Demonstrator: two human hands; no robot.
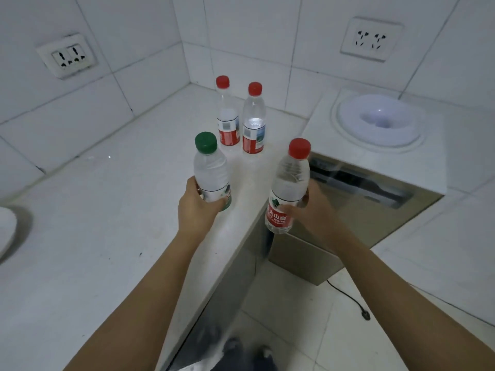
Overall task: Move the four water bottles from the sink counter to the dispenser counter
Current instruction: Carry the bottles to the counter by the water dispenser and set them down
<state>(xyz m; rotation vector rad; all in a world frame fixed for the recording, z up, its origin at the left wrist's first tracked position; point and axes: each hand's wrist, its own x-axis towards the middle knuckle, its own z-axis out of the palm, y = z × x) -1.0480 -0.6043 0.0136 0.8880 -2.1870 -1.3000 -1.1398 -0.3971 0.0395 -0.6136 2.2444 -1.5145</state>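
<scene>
A single wide-angle camera worn on the person's head looks forward and steeply down over both outstretched forearms, close enough that the left hand (197, 207) and right hand (310, 207) sit near mid-frame and the person's feet show at the bottom edge. It faces into a tiled corner: beyond the fingers (288, 210) the white worktop (107, 210) runs back to the walls, with a wall socket (68, 56) far left of them and another wall socket (371, 38) up to their right. Straight tile lines bow toward the edges; no second view overlaps this one.
</scene>
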